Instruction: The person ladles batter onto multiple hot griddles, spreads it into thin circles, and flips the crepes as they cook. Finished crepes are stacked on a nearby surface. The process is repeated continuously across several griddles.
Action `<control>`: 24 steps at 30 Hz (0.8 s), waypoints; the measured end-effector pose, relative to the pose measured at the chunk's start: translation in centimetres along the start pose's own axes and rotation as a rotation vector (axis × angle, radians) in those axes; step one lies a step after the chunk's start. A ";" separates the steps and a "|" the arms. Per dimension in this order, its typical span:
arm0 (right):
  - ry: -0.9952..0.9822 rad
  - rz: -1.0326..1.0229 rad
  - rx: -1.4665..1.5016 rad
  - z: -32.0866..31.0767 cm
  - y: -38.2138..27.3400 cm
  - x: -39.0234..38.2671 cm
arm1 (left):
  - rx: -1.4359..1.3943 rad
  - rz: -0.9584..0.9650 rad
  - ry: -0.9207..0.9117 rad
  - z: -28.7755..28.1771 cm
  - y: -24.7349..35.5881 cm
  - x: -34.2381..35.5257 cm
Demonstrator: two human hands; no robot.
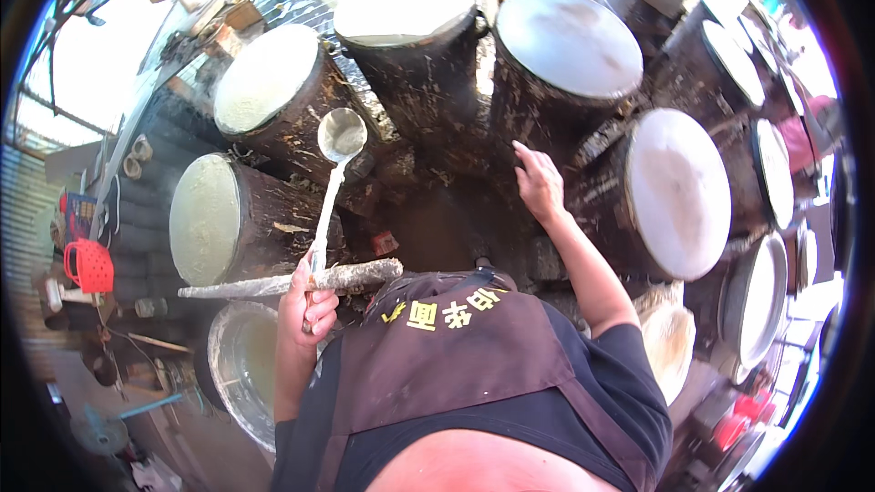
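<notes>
Clasping long-handled ladle (329, 205) in left hand (308, 301), left of centre, wrapping fingers round handle. Holding ladle bowl (344, 133) up before pale-topped drum (266, 82), upper left. Having pale-crusted stick (241, 289) running crosswise at same hand; cannot tell whether gripping it too. Holding right hand (540, 186) out, right of upper centre, loosely spreading fingers near another pale-topped drum (572, 41). Wearing dark brown apron (447, 364), lower centre.

Left hand (308, 308) grips ladle (330, 195), perhaps stick (369, 273).
</notes>
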State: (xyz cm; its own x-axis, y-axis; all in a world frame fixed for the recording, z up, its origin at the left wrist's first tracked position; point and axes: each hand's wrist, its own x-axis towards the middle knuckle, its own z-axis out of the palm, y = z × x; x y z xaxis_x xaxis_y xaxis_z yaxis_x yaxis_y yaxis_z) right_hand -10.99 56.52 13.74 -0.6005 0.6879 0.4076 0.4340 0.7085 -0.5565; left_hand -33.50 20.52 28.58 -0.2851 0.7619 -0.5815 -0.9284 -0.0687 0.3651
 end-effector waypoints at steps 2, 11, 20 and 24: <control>-0.063 -0.152 -0.019 3.6 -0.4 6.8 | -0.031 0.082 0.105 1.4 0.0 0.0; -0.047 -0.509 -0.283 20.1 -5.2 30.7 | -0.227 0.257 0.128 4.6 -0.8 2.0; -0.472 -0.408 -0.362 26.1 -8.5 41.0 | -0.289 0.363 0.176 6.3 -2.0 3.6; -0.212 -0.231 0.246 25.6 -6.7 46.1 | -0.274 0.387 0.186 7.1 -1.9 4.0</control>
State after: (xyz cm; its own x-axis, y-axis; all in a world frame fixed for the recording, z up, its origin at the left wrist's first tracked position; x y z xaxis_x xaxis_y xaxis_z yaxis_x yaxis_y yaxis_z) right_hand -58.76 79.51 17.74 -0.7997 0.4492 0.3984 0.1129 0.7642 -0.6350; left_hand -31.18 28.28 30.75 -0.6347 0.5211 -0.5706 -0.7678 -0.5087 0.3895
